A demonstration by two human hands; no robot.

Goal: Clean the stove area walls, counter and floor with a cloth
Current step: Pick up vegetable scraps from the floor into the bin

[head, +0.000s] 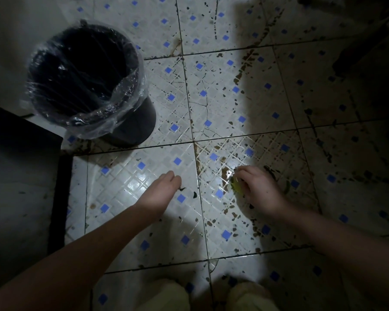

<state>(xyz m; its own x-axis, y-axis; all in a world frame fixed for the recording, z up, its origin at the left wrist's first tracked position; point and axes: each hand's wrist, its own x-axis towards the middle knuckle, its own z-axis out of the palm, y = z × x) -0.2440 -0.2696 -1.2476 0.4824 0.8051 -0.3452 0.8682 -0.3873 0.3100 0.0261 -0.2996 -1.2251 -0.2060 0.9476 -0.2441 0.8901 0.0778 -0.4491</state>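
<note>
The floor (211, 104) is white tile with small blue squares, spattered with brown and dark stains, heaviest on the right. My right hand (259, 189) grips a small yellow-green cloth (236, 186) and presses it onto a wet brown patch of tile. My left hand (161, 194) hovers low over the cleaner tile to the left, fingers bent downward and holding nothing; a few small dark scraps (186, 191) lie on the tile just past its fingertips.
A black bin (130, 129) lined with a clear plastic bag stands at the upper left. A dark cabinet edge (25, 176) runs along the left. My knees (166, 295) show at the bottom. The right side lies in deep shadow.
</note>
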